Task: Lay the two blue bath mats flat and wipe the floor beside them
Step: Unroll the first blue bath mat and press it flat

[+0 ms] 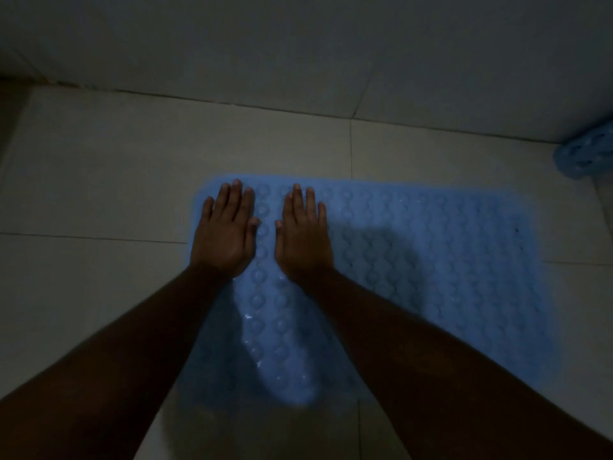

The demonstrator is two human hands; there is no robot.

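Pressing down with both palms, the hands lie flat on the left part of a light blue rubbery bath mat (431, 260) with a raised bubble pattern. The left hand (225, 230) sits near the mat's left edge, and the right hand (303, 234) lies just beside it. All the fingers are stretched straight and close together. Neither hand has hold of anything; they only bear on the surface. This placement looks meant to push the mat against the floor so its underside sits down and the sheet lies smooth. Straight fingers spread the pressure wider than a pinch would.

The mat is already spread out on the pale tiled floor (99, 194), its far edge near the wall (298, 44) but apart from it. Wet glints show on the bumps between the forearms.

At the right edge, by the foot of the wall, a second blue bath mat (587, 154) lies bunched up, well apart from the first. By my judgement it is not yet laid flat, and the floor wiping is also left to do. No cloth is in view.
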